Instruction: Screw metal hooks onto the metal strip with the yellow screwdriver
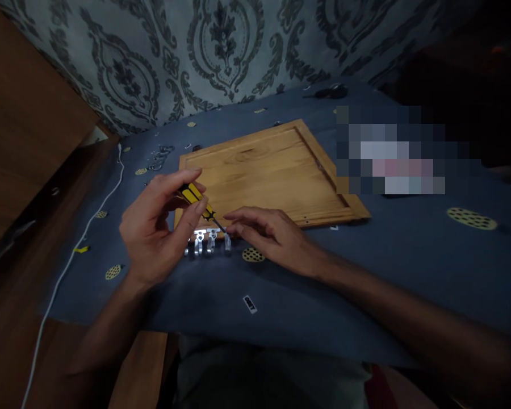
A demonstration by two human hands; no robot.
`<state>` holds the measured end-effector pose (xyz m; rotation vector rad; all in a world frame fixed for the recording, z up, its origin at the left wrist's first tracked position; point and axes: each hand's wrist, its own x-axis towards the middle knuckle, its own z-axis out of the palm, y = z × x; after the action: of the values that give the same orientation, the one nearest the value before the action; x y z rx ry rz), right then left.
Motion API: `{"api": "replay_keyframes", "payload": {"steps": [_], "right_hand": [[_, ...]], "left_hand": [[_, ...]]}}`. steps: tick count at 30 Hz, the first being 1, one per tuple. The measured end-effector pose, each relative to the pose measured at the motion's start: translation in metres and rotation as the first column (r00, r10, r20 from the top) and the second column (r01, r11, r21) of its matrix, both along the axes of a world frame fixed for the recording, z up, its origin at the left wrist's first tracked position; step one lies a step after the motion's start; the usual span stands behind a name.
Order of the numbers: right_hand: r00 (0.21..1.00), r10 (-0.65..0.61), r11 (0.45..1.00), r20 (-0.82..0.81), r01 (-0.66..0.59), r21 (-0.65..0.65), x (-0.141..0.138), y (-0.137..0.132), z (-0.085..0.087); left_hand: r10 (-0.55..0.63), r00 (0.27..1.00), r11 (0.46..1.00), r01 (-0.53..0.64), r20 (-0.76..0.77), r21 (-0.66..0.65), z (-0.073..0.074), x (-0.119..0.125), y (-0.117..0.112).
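Observation:
My left hand (157, 227) is closed around the yellow-and-black handle of a small screwdriver (198, 203), whose tip points down and right toward my right hand. My right hand (268, 233) lies low over the blue cloth at the near edge of a wooden panel (264, 170), its fingertips pinched together by the screwdriver tip; what they pinch is too small to make out. Several shiny metal hooks on a bracket (206, 240) lie on the cloth just under both hands.
A blue cloth (366, 272) with yellow dotted patches covers the table. A white cable (83, 238) runs along its left edge. More metal hooks (159, 156) lie at the back left. A dark tool (330, 91) rests by the patterned wall. A blurred area sits right of the panel.

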<state>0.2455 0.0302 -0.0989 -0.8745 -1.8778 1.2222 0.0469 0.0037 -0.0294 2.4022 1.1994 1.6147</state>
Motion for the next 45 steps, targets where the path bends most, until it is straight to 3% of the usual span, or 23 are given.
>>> {"api": "replay_keyframes", "payload": {"steps": [16,24,45], "right_hand": [[1.0,-0.011,1.0,0.029,0.011,-0.014,0.0,0.0009,0.0023],[0.999,-0.025,1.0,0.029,0.025,0.001,0.0008,0.0002,0.0021],[0.999,-0.021,1.0,0.037,0.021,0.016,-0.0006,0.0017,-0.0002]], "left_hand": [[-0.049,0.999,0.996,0.05,0.008,-0.067,-0.0059,-0.0017,0.0028],[0.036,0.998,0.998,-0.034,-0.054,0.052,-0.0021,0.0021,0.002],[0.049,0.998,0.998,-0.047,-0.044,0.051,-0.0034,0.002,0.0011]]}}
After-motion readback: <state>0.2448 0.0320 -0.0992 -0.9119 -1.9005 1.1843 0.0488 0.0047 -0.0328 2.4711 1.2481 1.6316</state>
